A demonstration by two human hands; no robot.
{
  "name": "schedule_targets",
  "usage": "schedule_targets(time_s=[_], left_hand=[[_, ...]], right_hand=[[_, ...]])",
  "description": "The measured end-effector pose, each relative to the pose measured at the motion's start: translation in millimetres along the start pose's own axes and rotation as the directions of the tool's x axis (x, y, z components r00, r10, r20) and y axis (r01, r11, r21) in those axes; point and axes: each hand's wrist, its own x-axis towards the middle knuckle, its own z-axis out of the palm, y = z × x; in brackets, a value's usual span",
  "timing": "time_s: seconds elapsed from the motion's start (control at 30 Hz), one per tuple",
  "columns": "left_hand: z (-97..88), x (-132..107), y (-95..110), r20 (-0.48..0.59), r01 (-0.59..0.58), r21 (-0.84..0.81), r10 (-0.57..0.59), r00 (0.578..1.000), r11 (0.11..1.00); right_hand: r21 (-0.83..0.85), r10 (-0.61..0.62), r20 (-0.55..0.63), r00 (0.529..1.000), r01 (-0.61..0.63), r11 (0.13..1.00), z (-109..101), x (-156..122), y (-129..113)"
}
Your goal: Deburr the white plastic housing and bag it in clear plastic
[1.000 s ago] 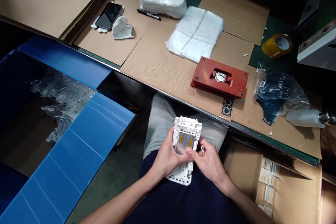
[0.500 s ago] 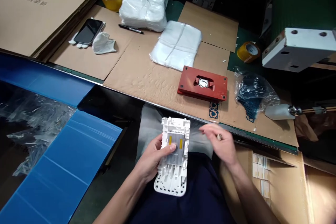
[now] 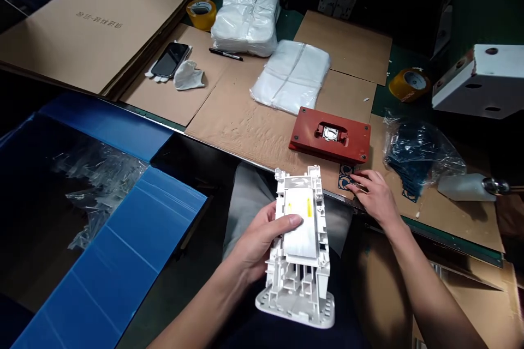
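My left hand [image 3: 266, 237] grips a white plastic housing [image 3: 301, 283] above my lap, thumb pressed on its pale central panel. Two yellow strips mark that panel, and a slotted, rounded plate forms the housing's near end. To the right, the fingertips of my right hand [image 3: 376, 196] are at a small dark blue cut-out piece [image 3: 345, 181] on the table's front edge. A thin dark line shows between those bent fingers; what it is cannot be made out. Just behind the blue piece lies a red block fixture [image 3: 307, 139] with a small white-and-silver part [image 3: 329, 133] in its recess.
White bagged stacks [image 3: 292, 76], a pen [image 3: 226, 54], a phone [image 3: 172, 60] on gloves and tape rolls [image 3: 409, 85] lie farther back. A clear bag of blue pieces [image 3: 417, 147] and a bottle [image 3: 466, 188] are right. A blue box [image 3: 135, 229] holding plastic bags stands left.
My right hand has moved forward and right from above my lap to the blue piece at the table edge. The housing has tilted in my left hand, and the view has shifted.
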Motion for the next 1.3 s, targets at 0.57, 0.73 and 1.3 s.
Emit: schedule_targets(time_s=[0.57,0.73,1.3], left_hand=[[-3.6,-5,-5,0.042,-0.086,0.162,0.08,0.996,0.983],[-3.6,-5,-4,0.031,-0.122,0.228,0.118,0.993,0.966],[-14.5,13,-20,0.097,-0.479,0.793,0.699,0.709,0.376]], right_hand=[[-0.02,-0.027,-0.279,0.96,0.022,1.0,0,11,-8],[0.056,0.107,-0.522,0.846,-0.09,0.994,-16,19,-26],[0.909,0.418,0.369,0.83,-0.416,0.022,-31,-40,-217]])
